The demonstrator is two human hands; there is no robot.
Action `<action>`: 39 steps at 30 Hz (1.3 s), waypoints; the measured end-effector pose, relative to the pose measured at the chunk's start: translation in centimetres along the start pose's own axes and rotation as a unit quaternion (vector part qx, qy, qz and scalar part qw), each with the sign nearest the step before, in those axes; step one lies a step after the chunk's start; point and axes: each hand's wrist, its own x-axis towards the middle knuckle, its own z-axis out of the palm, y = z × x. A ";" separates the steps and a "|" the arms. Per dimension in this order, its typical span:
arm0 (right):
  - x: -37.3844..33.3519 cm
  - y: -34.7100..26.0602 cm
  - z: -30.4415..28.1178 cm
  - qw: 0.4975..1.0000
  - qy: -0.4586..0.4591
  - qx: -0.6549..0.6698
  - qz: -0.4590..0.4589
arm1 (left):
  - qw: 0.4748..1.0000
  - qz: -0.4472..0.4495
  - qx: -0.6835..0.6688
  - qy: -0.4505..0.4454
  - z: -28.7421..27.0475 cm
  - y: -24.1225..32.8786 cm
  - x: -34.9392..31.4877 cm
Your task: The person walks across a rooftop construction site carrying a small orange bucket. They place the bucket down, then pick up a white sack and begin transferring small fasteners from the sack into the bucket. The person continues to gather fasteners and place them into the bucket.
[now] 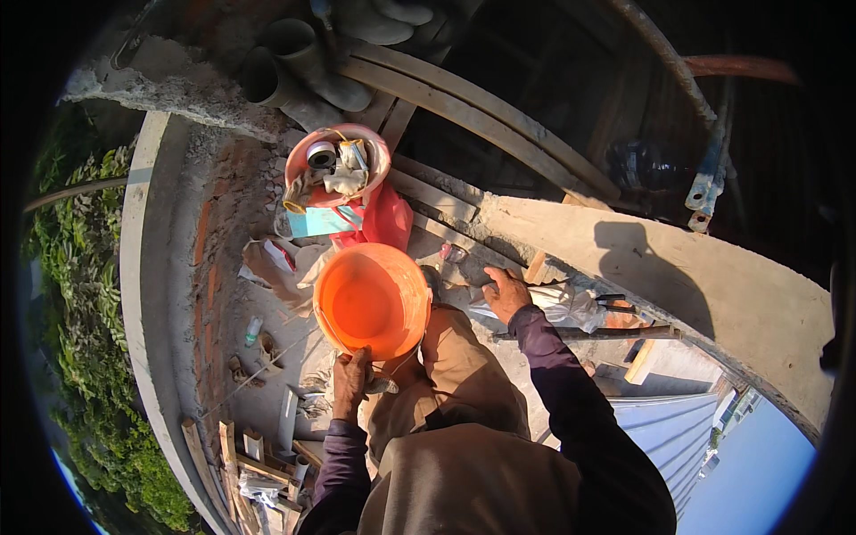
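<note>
An orange plastic bucket (pixel 379 299) is tilted toward me in front of my legs, and its smooth inside looks bare. My left hand (pixel 350 385) is closed on the bucket's near rim, thumb over the edge. To the right of the bucket, my right hand (pixel 506 295) hangs with its fingers loosely apart and nothing in it. Beyond the orange bucket stands a pinkish bucket (pixel 296 169) holding a roll of tape (pixel 321 156), a glove-like cloth (pixel 346 182) and other small items. A red cloth or bag (pixel 388 219) lies between the two buckets.
Rubber boots (pixel 299 67) stand at the far left near long wooden planks (pixel 481 107). A concrete ledge (pixel 571 223) runs along the right. On the left, a low brick-and-concrete wall (pixel 143 267) borders greenery. Wood scraps (pixel 236 473) lie at lower left; a clear bottle (pixel 254 331) lies nearby.
</note>
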 end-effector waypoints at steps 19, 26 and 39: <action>9.0 -0.1 4.2 0.910 0.038 0.400 0.099 | 0.980 -0.002 -0.081 -0.180 5.1 8.1 8.4; 19.4 2.4 0.2 0.847 0.102 0.517 0.072 | 0.977 0.048 -0.141 -0.150 13.5 12.0 16.5; 45.4 9.4 -9.9 0.868 0.258 0.424 -0.010 | 0.956 0.239 -0.022 -0.168 29.2 26.4 36.1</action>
